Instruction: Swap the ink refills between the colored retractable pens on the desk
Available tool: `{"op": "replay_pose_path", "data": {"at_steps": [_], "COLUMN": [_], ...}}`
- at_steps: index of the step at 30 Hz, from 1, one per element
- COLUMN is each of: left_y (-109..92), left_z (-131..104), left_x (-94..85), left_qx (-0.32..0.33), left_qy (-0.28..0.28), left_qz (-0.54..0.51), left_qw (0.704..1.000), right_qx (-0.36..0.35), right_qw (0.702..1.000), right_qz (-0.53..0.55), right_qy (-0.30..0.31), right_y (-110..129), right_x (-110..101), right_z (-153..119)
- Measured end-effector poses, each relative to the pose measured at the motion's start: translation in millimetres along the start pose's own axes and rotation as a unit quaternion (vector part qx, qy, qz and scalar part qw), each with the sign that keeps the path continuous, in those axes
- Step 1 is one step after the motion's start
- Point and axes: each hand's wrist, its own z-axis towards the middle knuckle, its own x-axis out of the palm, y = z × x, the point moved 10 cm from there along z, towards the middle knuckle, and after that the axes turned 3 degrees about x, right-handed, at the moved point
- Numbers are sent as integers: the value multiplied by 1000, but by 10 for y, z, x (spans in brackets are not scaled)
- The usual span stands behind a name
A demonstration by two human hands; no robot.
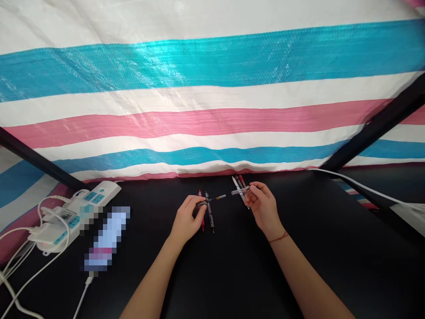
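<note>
My left hand (190,218) pinches a thin pen part with a refill (217,197) that points right. Under and beside those fingers lie a red pen (202,225) and a grey pen (210,217) on the black table. Held between the fingertips of my right hand (264,206) is a clear tube (237,192), its end pointing left toward the refill. The two parts are apart. Just behind my right hand lie a white pen (236,184) and a red-tipped pen (242,180), partly hidden by the fingers.
On the left stands a white power strip (108,191) with plugs and cables. A blurred phone (109,235) with a white charging cable (82,297) lies nearby. Striped sheeting (212,119) hangs behind the black table (212,283). A white cable (358,179) runs at right.
</note>
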Motion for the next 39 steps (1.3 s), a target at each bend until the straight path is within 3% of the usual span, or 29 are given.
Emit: {"op": "replay_pose_path", "data": {"at_steps": [15, 27, 39], "left_y": [-2, 13, 18], "left_z": [16, 4, 7], "left_x": [24, 56, 44], "left_qx": [-1, 1, 2], "left_qy": [9, 11, 10], "left_qz": [-13, -10, 9], "left_qw": [1000, 1000, 1000], "right_qx": [-39, 13, 24], "right_qw": [996, 992, 985], "right_qz": [-79, -99, -137], "right_qy": [11, 82, 98], "right_y": [30, -177, -209], "right_x": [80, 293, 332], "right_z": [-66, -143, -155]}}
